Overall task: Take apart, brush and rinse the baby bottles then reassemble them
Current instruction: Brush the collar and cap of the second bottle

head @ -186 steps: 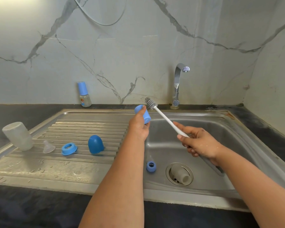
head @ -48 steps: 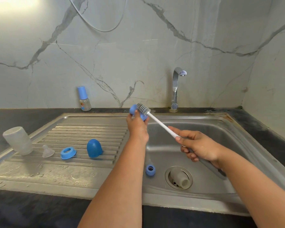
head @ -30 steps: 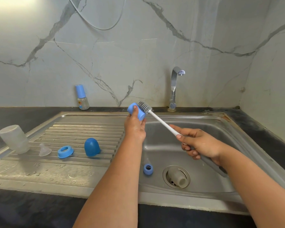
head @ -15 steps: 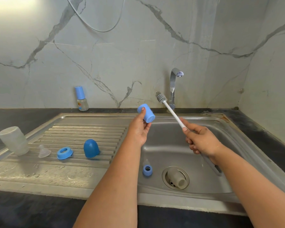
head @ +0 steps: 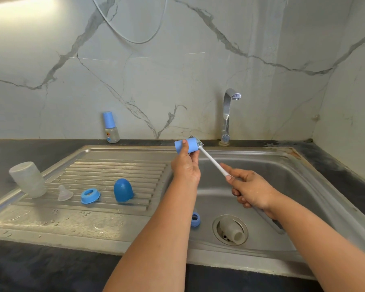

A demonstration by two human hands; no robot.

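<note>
My left hand (head: 185, 168) grips a small light-blue bottle cap (head: 187, 145) above the sink's left rim, its mouth turned right. My right hand (head: 248, 189) holds the white handle of a bottle brush (head: 212, 161), whose grey bristle head sits partly inside the cap's mouth. In the sink basin a small blue collar ring (head: 195, 219) lies next to a small clear bottle (head: 230, 229) lying on the drain. On the drainboard lie a larger frosted bottle (head: 27, 179), a clear teat (head: 64, 193), a blue collar ring (head: 90, 195) and a dark-blue dome cap (head: 123, 190).
An assembled small bottle with a blue cap (head: 110, 127) stands on the black counter against the marble wall. The chrome tap (head: 228, 116) rises behind the steel sink (head: 299, 186). Water drops cover the drainboard's front part.
Half a second ago the brush head was lifted clear to the right of the cap. Now the bristles are back in the cap's mouth and the cap lies turned sideways.
</note>
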